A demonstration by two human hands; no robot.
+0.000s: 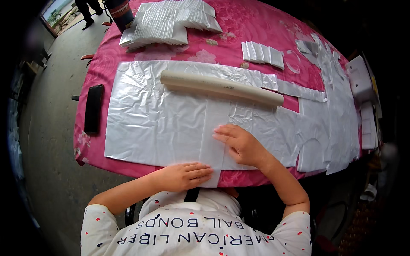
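Note:
A large sheet of white, crinkled plastic film (pixel 149 123) lies flat in front of me. Across its middle, a narrow folded piece of film (pixel 210 147) runs toward the table's near edge and hangs slightly past it. My left hand (pixel 186 176) lies flat on the near end of this folded piece, fingers stretched out together. Further up its right side rests my right hand (pixel 241 145), fingers extended to the left and thumb apart, holding nothing visible. A long cream-coloured tube (pixel 222 87) lies crosswise on the film beyond both hands.
A black phone-like object (pixel 94 109) lies at the left. Folded white packets (pixel 171 21) are piled at the back, with a smaller row (pixel 262 55) nearer right. More film (pixel 326 123) covers the right side. A dark container (pixel 119 15) stands at the back left.

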